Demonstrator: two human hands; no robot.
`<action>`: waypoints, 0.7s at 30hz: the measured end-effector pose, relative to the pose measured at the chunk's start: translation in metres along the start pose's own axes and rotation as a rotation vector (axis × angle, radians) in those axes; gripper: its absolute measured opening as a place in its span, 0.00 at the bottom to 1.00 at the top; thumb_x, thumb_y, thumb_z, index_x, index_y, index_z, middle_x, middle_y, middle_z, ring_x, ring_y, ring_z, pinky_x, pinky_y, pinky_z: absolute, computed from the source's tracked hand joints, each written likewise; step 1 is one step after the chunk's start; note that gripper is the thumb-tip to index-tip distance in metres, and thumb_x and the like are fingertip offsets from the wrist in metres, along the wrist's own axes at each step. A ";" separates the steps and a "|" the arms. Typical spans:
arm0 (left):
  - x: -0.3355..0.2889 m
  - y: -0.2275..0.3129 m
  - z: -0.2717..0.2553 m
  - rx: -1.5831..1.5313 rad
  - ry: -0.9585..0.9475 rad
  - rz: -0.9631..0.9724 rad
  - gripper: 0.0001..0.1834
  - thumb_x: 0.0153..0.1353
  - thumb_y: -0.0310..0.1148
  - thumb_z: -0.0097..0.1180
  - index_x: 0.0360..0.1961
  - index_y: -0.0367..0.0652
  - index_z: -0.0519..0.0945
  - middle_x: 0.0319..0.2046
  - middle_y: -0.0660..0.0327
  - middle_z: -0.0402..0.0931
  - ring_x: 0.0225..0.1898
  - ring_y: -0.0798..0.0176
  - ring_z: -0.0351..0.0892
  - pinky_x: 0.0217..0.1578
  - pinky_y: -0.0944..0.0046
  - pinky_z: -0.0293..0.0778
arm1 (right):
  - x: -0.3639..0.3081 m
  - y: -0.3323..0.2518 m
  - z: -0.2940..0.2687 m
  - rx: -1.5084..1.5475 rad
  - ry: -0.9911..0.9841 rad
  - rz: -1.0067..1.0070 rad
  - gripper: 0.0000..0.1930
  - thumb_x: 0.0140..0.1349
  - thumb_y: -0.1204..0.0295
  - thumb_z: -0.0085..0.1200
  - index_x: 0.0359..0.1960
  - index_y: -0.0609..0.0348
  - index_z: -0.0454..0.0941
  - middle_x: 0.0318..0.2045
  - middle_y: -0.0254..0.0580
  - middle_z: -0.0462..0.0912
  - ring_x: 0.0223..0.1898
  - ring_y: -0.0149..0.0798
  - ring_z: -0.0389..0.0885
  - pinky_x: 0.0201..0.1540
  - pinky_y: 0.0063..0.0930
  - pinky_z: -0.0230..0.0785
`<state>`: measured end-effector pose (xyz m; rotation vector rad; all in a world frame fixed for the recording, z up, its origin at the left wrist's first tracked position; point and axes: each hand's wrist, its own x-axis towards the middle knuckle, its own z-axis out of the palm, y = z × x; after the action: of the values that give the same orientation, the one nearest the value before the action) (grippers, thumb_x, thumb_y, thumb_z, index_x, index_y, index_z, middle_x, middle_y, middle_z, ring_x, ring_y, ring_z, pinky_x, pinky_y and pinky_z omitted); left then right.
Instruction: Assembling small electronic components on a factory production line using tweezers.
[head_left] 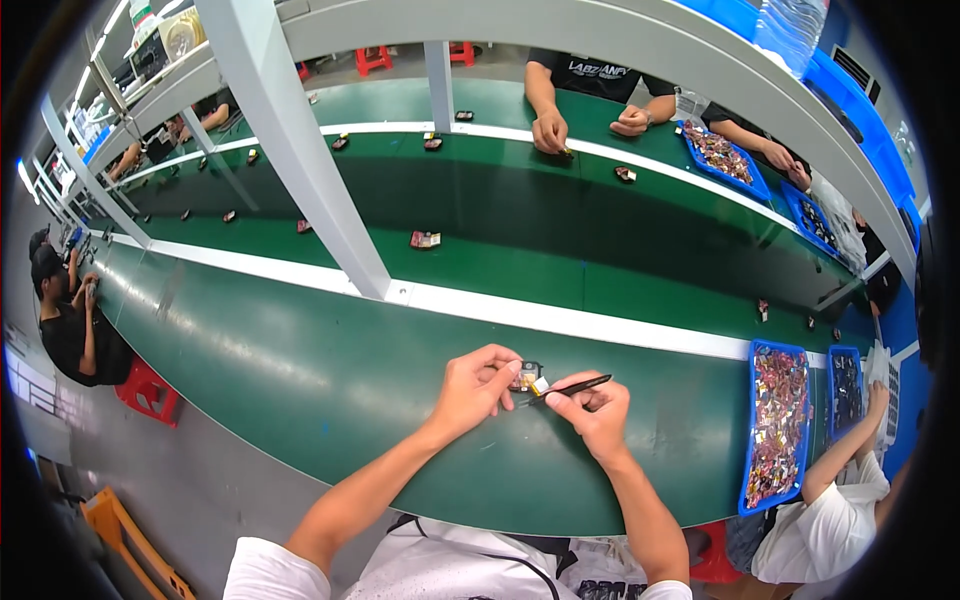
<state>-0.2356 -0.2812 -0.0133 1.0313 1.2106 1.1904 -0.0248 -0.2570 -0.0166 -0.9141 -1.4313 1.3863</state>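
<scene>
Between the fingers of my left hand (477, 388) is a small dark-cased electronic module (528, 374) with pale parts inside and a white-and-yellow piece at its lower right corner. My right hand (597, 412) grips black tweezers (580, 388) like a pen. Their tips point left, down by the module's lower right edge; whether they touch it I cannot tell. Both hands are just above the green bench top (400, 360), near its middle.
A blue tray (746, 430) full of small red and yellow parts stands to my right, a second blue tray (846, 350) beyond it. Past a white rail (560, 322), a green conveyor (500, 200) carries scattered modules. A grey post (300, 150) rises ahead. Other people work across and alongside.
</scene>
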 end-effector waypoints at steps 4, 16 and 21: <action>0.000 -0.002 0.003 0.001 0.003 -0.013 0.10 0.71 0.27 0.55 0.47 0.30 0.79 0.32 0.57 0.81 0.23 0.68 0.82 0.18 0.72 0.72 | 0.000 -0.003 0.002 -0.019 0.061 -0.036 0.06 0.57 0.84 0.68 0.34 0.67 0.85 0.20 0.23 0.75 0.18 0.14 0.62 0.21 0.14 0.50; -0.009 -0.005 0.022 0.057 0.055 0.089 0.08 0.71 0.25 0.54 0.47 0.31 0.78 0.32 0.56 0.82 0.25 0.69 0.83 0.19 0.71 0.75 | -0.001 -0.003 0.004 -0.193 0.169 -0.116 0.06 0.55 0.81 0.70 0.34 0.65 0.86 0.16 0.22 0.73 0.15 0.14 0.59 0.19 0.15 0.46; -0.009 -0.004 0.022 0.083 0.060 0.109 0.08 0.71 0.24 0.54 0.47 0.31 0.78 0.32 0.56 0.82 0.25 0.69 0.82 0.19 0.71 0.76 | -0.002 0.003 0.002 -0.272 0.208 -0.148 0.06 0.54 0.80 0.72 0.32 0.64 0.87 0.13 0.22 0.71 0.14 0.14 0.57 0.19 0.17 0.44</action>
<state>-0.2129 -0.2898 -0.0142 1.1422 1.2729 1.2717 -0.0263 -0.2592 -0.0198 -1.0678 -1.5156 0.9723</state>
